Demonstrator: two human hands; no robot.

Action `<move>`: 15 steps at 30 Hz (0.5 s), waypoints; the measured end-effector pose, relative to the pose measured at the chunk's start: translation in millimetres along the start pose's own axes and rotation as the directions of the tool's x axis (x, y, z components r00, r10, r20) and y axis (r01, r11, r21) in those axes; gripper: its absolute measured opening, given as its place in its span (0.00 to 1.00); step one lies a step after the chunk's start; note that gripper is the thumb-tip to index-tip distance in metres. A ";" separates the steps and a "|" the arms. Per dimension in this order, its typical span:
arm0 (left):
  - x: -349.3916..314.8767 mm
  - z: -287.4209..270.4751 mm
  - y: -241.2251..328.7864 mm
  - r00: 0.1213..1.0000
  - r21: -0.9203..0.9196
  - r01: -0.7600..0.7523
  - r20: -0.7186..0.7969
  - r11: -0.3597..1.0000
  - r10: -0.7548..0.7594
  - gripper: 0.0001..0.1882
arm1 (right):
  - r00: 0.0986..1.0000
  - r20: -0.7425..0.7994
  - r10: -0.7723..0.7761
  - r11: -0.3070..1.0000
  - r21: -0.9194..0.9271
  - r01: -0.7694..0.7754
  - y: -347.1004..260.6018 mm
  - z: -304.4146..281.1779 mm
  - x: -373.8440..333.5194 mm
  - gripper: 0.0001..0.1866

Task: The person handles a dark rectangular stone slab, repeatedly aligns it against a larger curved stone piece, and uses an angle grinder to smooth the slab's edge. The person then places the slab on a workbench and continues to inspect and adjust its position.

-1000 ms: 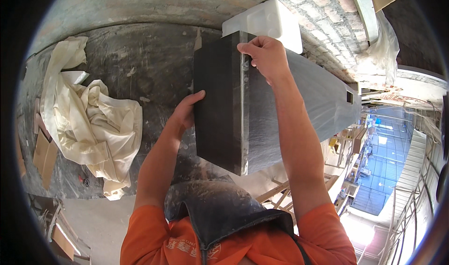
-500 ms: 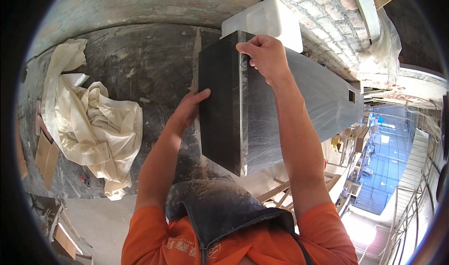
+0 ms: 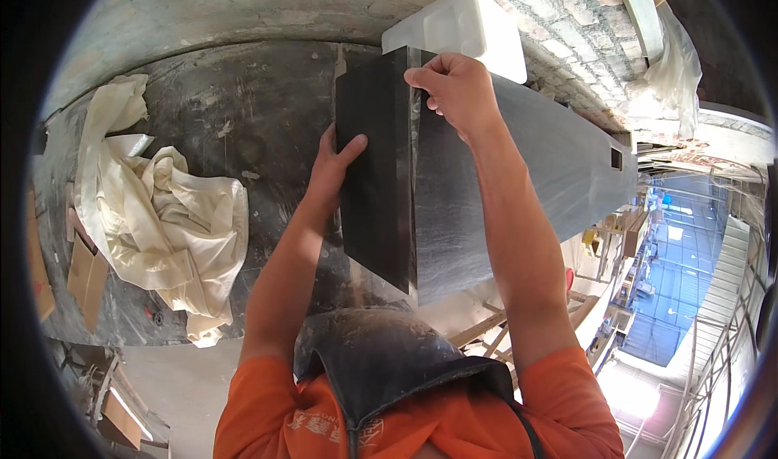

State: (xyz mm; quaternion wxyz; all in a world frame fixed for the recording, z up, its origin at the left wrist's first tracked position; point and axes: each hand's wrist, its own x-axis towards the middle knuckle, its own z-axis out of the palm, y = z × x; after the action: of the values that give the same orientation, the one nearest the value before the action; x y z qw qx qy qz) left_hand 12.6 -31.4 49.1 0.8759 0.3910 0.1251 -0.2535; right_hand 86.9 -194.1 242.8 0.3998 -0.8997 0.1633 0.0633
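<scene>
You are wearing an orange shirt with short sleeves, printed across the chest with pale lettering and a round emblem. Over it hangs your dark apron, smeared with pale dust, with a slim dark strap toward your right. Your hands and forearms are bare.

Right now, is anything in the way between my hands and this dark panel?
Nothing visible is. Your left hand has its thumb over the left edge of the dark panel, and your right hand is at its right edge, near the far corner. The white foam box sits beyond, not between.
</scene>
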 end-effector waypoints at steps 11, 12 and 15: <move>32.5 -28.2 -7.1 0.951 0.312 0.130 -0.308 0.941 -0.029 0.45 | 1.000 0.004 -0.012 1.000 -0.021 0.012 -5.0 3.6 -3.9 0.13; 30.8 -28.0 -2.2 0.958 0.327 0.129 -0.287 0.936 -0.032 0.45 | 1.000 0.012 -0.023 1.000 -0.022 0.023 -4.9 4.7 -4.7 0.13; 20.7 -28.1 16.7 0.963 0.331 0.140 -0.265 0.933 -0.050 0.44 | 0.997 0.033 -0.063 0.998 0.014 0.063 -11.3 14.2 -14.0 0.15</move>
State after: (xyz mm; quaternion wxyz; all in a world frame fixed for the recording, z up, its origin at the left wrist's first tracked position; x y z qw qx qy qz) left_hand 38.5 -8.1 32.2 0.7569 0.5615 0.2075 -0.2623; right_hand 77.9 -173.1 244.6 0.4099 -0.9007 0.1285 0.0648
